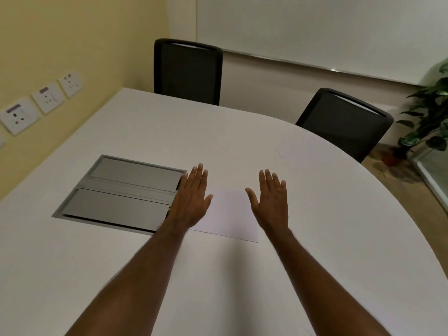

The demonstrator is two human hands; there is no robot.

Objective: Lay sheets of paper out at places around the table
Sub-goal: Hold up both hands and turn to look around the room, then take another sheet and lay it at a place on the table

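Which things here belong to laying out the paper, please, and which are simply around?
Belong: sheet of paper, second sheet, table, left hand, right hand, both open, two chairs.
Simply around: cable hatch, wall sockets, plant, whiteboard.

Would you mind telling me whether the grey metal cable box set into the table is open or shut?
Shut. Both flap lids of the grey metal cable box lie flat and level with the white table, with no gap showing.

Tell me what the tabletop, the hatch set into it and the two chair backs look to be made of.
Tabletop: likely laminate or painted board; smooth, off-white, matte, no grain.
Hatch: probably brushed aluminium; grey, dull sheen, two flat flaps in a frame.
Chair backs: dark mesh or fabric panels inside smooth black frames, apparently plastic.
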